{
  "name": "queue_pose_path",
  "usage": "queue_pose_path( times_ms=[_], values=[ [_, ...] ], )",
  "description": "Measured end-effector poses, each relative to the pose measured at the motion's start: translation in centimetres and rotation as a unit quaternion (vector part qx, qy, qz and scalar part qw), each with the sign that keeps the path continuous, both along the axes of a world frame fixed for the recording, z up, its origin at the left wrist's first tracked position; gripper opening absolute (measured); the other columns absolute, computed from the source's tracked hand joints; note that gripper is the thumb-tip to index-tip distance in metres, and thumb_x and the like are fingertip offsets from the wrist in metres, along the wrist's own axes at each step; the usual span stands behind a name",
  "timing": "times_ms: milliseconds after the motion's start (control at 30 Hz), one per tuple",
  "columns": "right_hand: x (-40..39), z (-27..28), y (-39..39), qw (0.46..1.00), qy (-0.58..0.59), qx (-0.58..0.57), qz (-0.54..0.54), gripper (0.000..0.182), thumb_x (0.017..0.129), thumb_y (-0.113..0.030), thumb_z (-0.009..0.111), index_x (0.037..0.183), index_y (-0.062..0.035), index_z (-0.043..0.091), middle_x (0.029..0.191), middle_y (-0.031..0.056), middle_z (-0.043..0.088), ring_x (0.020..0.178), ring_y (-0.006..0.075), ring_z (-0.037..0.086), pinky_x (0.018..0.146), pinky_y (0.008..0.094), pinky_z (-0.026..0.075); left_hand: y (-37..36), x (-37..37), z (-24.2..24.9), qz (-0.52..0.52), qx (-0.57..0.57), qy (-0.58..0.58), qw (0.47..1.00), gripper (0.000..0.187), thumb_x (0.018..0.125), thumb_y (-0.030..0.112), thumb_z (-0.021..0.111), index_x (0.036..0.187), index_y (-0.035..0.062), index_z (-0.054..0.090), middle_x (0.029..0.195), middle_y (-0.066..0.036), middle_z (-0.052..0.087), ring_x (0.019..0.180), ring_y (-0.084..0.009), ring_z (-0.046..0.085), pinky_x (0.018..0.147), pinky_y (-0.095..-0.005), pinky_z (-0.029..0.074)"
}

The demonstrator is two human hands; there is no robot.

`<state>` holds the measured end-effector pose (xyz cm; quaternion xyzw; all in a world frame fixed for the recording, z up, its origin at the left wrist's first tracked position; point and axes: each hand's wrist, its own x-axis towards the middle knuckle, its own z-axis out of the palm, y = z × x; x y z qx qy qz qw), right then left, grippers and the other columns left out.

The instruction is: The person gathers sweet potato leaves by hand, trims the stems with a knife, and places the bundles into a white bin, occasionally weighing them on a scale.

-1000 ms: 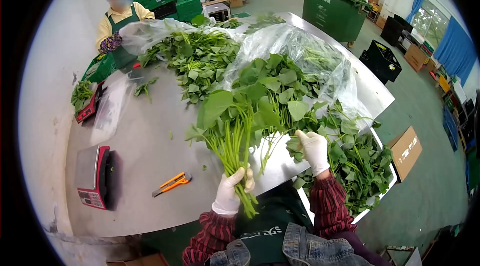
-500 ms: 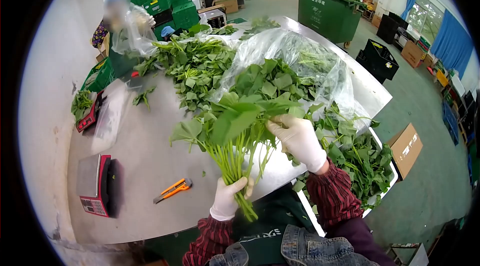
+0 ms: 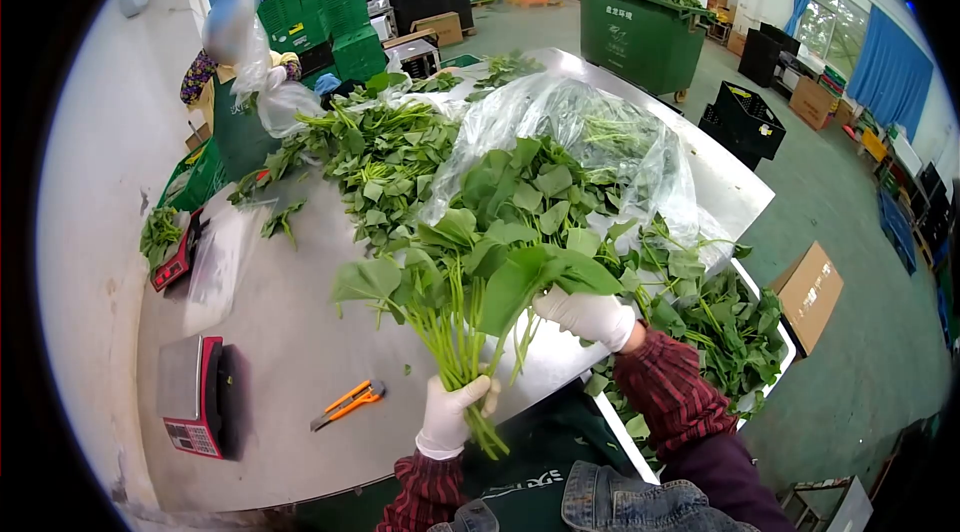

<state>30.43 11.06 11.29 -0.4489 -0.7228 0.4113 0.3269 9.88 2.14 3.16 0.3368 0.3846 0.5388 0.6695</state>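
Note:
My gloved left hand (image 3: 445,419) is closed around the lower stems of a bunch of leafy greens (image 3: 455,327), held upright above the table's near edge. Stem ends stick out below the fist. At the right side of the bunch, my gloved right hand (image 3: 592,318) has its fingers pinched on a leafy stem; a large leaf (image 3: 520,287) hangs in front of the fingertips and partly hides them. To the left on the tabletop lies an orange utility knife (image 3: 348,405). Behind the bunch, loose greens (image 3: 400,157) are heaped, partly beneath a clear plastic sheet (image 3: 500,117).
A red digital scale (image 3: 195,397) stands at the table's left, with a second scale (image 3: 178,257) bearing greens farther back. Right of me is a white bin (image 3: 790,357) full of greens. Across the table, a person (image 3: 235,42) handles a clear bag (image 3: 285,102).
My right hand has moved slightly down and left, and the leaf at its fingers has swung right. The left hand keeps its hold. Across the table, the other person's bag has shifted.

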Motion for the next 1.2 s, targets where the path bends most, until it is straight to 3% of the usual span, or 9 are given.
queue_pose_path(
  times_ms=[133,200,333,467,567,667,733,800,1200],
  values=[
    [-0.8,-5.2,1.8,0.985,0.045,0.112,-0.122,0.018,0.082,-0.017,0.057,0.089,-0.0005,0.061,0.069,0.0046,0.060,0.061,0.0106,0.058,0.059,0.0283,0.046,0.1,0.5,-0.2,-0.018,-0.015,-0.009,1.000,0.027,0.080,0.016,0.066,0.096,-0.0026,0.054,0.073,-0.010,0.058,0.052,-0.0149,0.051,0.047,-0.0255,0.039],
    [-0.6,-0.5,1.0,0.926,0.343,-0.024,-0.155,0.017,0.083,-0.014,0.056,0.077,0.0000,0.063,0.051,-0.0055,0.046,0.041,0.0020,0.040,0.041,0.0176,0.030,0.1,0.4,-0.5,-0.018,-0.019,-0.013,1.000,0.027,0.081,0.016,0.066,0.097,-0.0024,0.054,0.074,-0.009,0.058,0.053,-0.0148,0.050,0.047,-0.0256,0.039],
    [1.9,-1.3,2.7,0.885,0.428,-0.102,-0.152,0.018,0.086,-0.014,0.055,0.083,0.0008,0.065,0.050,-0.0074,0.040,0.042,0.0025,0.031,0.043,0.0190,0.024,0.0,0.6,-0.3,-0.020,-0.024,-0.019,0.999,0.029,0.082,0.015,0.065,0.102,-0.0015,0.052,0.076,-0.009,0.058,0.055,-0.0149,0.051,0.049,-0.0258,0.040],
    [5.9,-4.8,6.2,0.881,0.326,0.012,-0.343,0.028,0.086,-0.026,0.059,0.079,0.0010,0.064,0.066,0.0023,0.062,0.047,0.0042,0.045,0.044,0.0198,0.035,0.3,0.2,-0.7,0.000,-0.011,-0.020,1.000,0.029,0.082,0.012,0.065,0.104,-0.0003,0.051,0.077,-0.009,0.058,0.058,-0.0154,0.053,0.051,-0.0256,0.041],
    [7.6,-6.9,5.9,0.866,-0.025,0.136,-0.480,0.034,0.088,-0.030,0.057,0.076,0.0022,0.061,0.063,0.0123,0.060,0.054,0.0205,0.057,0.050,0.0321,0.044,0.7,-0.7,-0.5,0.045,0.013,-0.002,0.999,0.030,0.081,0.009,0.066,0.104,-0.0015,0.050,0.076,-0.010,0.058,0.060,-0.0164,0.054,0.053,-0.0263,0.043],
    [5.4,-10.2,4.1,0.911,-0.132,0.207,-0.331,0.023,0.089,-0.022,0.055,0.080,-0.0011,0.061,0.062,0.0139,0.058,0.054,0.0190,0.058,0.048,0.0305,0.044,1.1,-1.0,-0.1,0.091,0.018,0.019,0.995,0.027,0.079,0.005,0.066,0.100,-0.0028,0.051,0.075,-0.009,0.058,0.060,-0.0170,0.055,0.054,-0.0265,0.044],
    [0.2,-7.7,0.1,0.967,0.078,-0.051,-0.235,0.023,0.088,-0.022,0.058,0.078,-0.0012,0.060,0.061,0.0121,0.056,0.053,0.0171,0.057,0.048,0.0293,0.044,1.3,-1.0,-0.3,0.117,0.034,0.033,0.992,0.022,0.077,0.002,0.066,0.094,-0.0026,0.053,0.073,-0.009,0.057,0.059,-0.0163,0.054,0.054,-0.0260,0.043],
    [-4.2,-7.7,-1.6,0.988,0.074,0.008,-0.134,0.021,0.085,-0.021,0.062,0.079,-0.0009,0.062,0.057,0.0043,0.057,0.043,0.0086,0.050,0.045,0.0272,0.042,1.2,-1.0,-0.5,0.122,0.037,0.050,0.991,0.020,0.076,0.001,0.066,0.091,-0.0022,0.054,0.072,-0.008,0.056,0.059,-0.0151,0.053,0.054,-0.0256,0.042],
    [-10.0,-8.0,-2.3,0.941,0.022,0.335,-0.028,0.021,0.080,-0.007,0.064,0.064,-0.0043,0.051,0.054,0.0119,0.049,0.046,0.0282,0.049,0.044,0.0348,0.040,-0.2,-3.0,-0.3,0.098,0.008,0.095,0.991,0.013,0.080,0.001,0.062,0.091,-0.0015,0.056,0.069,-0.005,0.056,0.053,-0.0112,0.052,0.049,-0.0225,0.041]
  ],
)
